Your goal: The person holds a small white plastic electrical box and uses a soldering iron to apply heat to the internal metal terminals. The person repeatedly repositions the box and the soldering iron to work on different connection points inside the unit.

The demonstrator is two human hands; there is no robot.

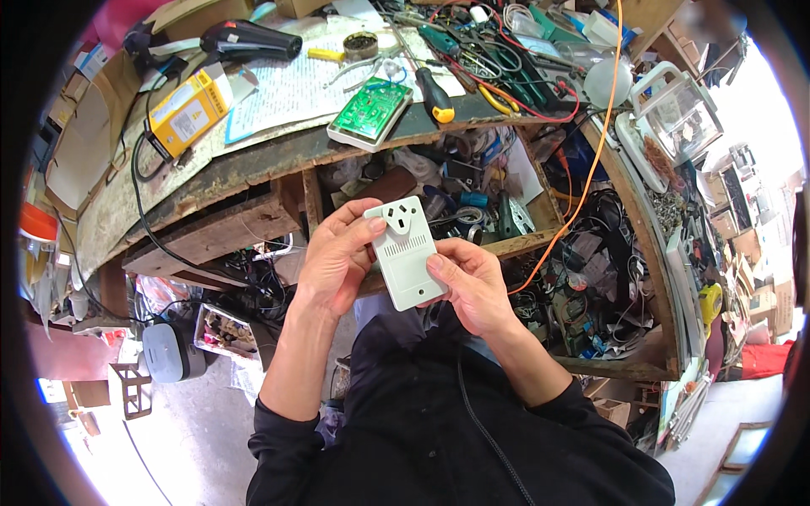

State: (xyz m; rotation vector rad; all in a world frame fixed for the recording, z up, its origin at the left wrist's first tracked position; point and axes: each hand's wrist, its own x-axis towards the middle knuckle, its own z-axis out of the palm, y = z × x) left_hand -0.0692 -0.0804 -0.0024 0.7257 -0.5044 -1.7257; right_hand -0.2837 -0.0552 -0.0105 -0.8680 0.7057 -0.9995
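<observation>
Between my two hands I hold a white plastic socket cover, with socket slots at its top, a row of vent slits below and a small hole near the bottom. My left hand grips its upper left edge, thumb beside the slots. On the lower right edge, my right hand pinches it with the thumb on its face. Beyond it, a green circuit board sits in a white casing at the bench edge. Right of the board lies a black screwdriver with a yellow end.
A cluttered wooden bench curves across the front. On it are a yellow box, a black hair dryer and pliers. An orange cable hangs down at the right, over an open drawer full of parts.
</observation>
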